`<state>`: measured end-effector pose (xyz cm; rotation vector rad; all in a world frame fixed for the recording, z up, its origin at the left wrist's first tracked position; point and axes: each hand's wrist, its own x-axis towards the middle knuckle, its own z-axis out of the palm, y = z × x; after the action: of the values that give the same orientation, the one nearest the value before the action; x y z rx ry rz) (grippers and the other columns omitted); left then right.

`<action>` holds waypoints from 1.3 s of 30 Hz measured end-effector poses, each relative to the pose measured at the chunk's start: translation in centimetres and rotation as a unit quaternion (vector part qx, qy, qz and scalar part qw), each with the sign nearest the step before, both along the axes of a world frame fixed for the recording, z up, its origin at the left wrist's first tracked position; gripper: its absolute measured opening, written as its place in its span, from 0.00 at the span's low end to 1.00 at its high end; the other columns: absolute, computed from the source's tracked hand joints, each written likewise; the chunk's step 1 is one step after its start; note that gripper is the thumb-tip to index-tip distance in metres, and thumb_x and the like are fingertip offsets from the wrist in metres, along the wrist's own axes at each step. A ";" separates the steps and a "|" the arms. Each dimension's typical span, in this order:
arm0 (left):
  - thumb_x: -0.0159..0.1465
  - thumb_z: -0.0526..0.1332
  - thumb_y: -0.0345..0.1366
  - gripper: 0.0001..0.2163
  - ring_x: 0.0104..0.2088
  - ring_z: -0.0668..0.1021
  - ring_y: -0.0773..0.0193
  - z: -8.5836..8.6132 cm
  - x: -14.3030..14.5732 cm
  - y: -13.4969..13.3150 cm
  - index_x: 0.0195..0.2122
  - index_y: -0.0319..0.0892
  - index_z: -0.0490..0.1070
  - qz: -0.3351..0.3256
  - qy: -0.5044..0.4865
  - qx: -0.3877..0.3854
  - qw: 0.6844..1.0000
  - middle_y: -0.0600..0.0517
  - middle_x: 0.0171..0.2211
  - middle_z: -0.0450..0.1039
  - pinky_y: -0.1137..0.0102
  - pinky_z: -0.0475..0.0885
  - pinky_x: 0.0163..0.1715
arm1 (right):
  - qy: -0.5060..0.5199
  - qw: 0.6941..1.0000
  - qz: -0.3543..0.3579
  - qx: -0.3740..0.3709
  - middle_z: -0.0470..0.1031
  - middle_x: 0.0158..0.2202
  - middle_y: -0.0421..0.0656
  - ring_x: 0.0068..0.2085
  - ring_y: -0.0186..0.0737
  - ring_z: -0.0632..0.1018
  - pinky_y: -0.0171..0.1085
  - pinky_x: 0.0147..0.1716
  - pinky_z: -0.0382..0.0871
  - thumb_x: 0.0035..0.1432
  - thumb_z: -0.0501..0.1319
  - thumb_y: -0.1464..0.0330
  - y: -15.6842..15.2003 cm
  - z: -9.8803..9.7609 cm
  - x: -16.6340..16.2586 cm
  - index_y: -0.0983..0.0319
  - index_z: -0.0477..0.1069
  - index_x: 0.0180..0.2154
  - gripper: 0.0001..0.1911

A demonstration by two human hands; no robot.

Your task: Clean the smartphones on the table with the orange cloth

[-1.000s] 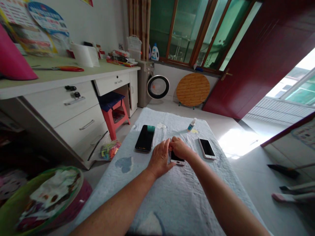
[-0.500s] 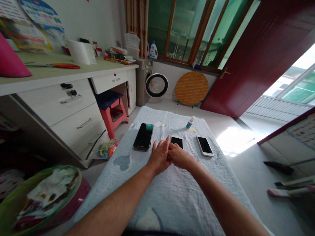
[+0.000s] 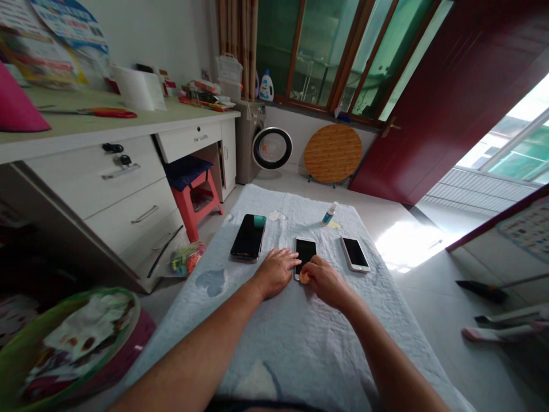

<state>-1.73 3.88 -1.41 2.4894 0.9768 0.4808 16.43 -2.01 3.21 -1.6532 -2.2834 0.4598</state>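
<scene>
A white-framed phone (image 3: 306, 248) with a dark screen lies face up between my hands. My left hand (image 3: 277, 270) rests flat at its left edge, fingers stretched out and the tips touching its side. With bent fingers my right hand (image 3: 328, 280) pinches a small orange pad (image 3: 304, 277) against the lower part of the screen; whether it is cloth or sponge I cannot tell. A second white phone (image 3: 355, 253) lies to the right, and a larger black phone (image 3: 249, 237) to the left. Behind them stands a small spray bottle (image 3: 329, 214) with a blue label.
A pale blue patterned cloth (image 3: 266, 320) covers the table. On the left are a desk with drawers (image 3: 124, 200), a red stool (image 3: 193, 200) and a waste basket (image 3: 137, 337). Beyond are an open washing-machine door (image 3: 273, 149) and a round wooden tabletop (image 3: 333, 153).
My hands have parted from each other. The left now lies flat beside the middle phone, and the right has lowered onto its screen, where the orange pad now shows.
</scene>
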 end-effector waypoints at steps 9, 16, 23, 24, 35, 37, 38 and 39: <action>0.66 0.53 0.29 0.17 0.60 0.67 0.56 -0.8 0.7 0.2 0.53 0.49 0.71 0.019 0.000 0.028 0.999 0.52 0.58 0.68 0.55 0.55 0.62 | -0.123 0.991 -0.026 0.037 0.70 0.38 0.44 0.38 0.38 0.70 0.34 0.39 0.61 0.57 0.60 0.71 -0.3 -0.5 -2.8 0.62 0.71 0.38 0.05; 0.66 0.53 0.31 0.18 0.59 0.68 0.58 -0.5 0.6 0.2 0.56 0.46 0.68 0.029 -0.024 0.006 0.999 0.49 0.57 0.69 0.56 0.54 0.63 | -0.114 0.990 -0.064 0.045 0.72 0.40 0.46 0.41 0.39 0.71 0.34 0.40 0.60 0.57 0.59 0.71 0.0 -0.9 -4.3 0.62 0.72 0.39 0.07; 0.62 0.52 0.28 0.21 0.61 0.64 0.57 -0.4 0.5 0.2 0.55 0.50 0.70 0.009 0.013 0.012 1.000 0.53 0.60 0.66 0.53 0.51 0.63 | -0.072 0.997 -0.036 -0.022 0.71 0.35 0.42 0.35 0.33 0.72 0.31 0.37 0.59 0.58 0.55 0.74 -0.5 -0.1 -2.5 0.61 0.75 0.30 0.10; 0.61 0.52 0.28 0.22 0.62 0.64 0.57 -0.3 0.5 0.1 0.55 0.49 0.70 0.010 0.012 0.011 1.000 0.53 0.60 0.66 0.53 0.50 0.63 | -0.076 0.996 -0.032 -0.032 0.71 0.34 0.42 0.34 0.32 0.72 0.31 0.36 0.59 0.58 0.55 0.74 -0.5 0.2 -2.3 0.61 0.75 0.30 0.11; 0.56 0.64 0.43 0.25 0.63 0.61 0.51 1.1 -0.1 -1.0 0.56 0.47 0.69 0.000 -0.003 -0.002 1.000 0.48 0.61 0.65 0.51 0.46 0.64 | 0.044 0.996 -0.045 -0.069 0.76 0.33 0.42 0.34 0.35 0.74 0.31 0.32 0.61 0.52 0.58 0.71 0.8 3.3 1.0 0.62 0.77 0.36 0.11; 0.56 0.66 0.45 0.25 0.63 0.62 0.50 0.9 -0.1 -1.0 0.55 0.47 0.69 0.005 -0.015 0.005 1.000 0.48 0.60 0.65 0.50 0.47 0.64 | 0.046 0.995 -0.091 -0.009 0.75 0.35 0.43 0.36 0.36 0.74 0.32 0.35 0.62 0.54 0.57 0.70 1.2 2.7 1.4 0.62 0.76 0.38 0.11; 0.56 0.66 0.46 0.25 0.62 0.63 0.50 0.8 0.0 -1.0 0.55 0.47 0.69 0.008 -0.019 0.009 1.000 0.48 0.60 0.66 0.50 0.48 0.64 | 0.036 0.994 -0.101 0.009 0.75 0.36 0.43 0.36 0.36 0.73 0.32 0.36 0.62 0.55 0.57 0.71 1.4 2.2 1.3 0.62 0.76 0.39 0.12; 0.57 0.66 0.46 0.24 0.62 0.64 0.50 0.7 0.0 -0.9 0.54 0.47 0.69 0.010 -0.021 0.013 1.000 0.48 0.59 0.66 0.49 0.49 0.63 | 0.025 0.995 -0.100 0.016 0.74 0.36 0.44 0.36 0.36 0.73 0.32 0.37 0.62 0.55 0.56 0.72 1.5 1.6 1.2 0.62 0.76 0.39 0.12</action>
<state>-1.68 2.94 -0.72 2.4841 0.9847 0.5529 17.58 -0.47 4.83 -1.8112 -2.0517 0.4105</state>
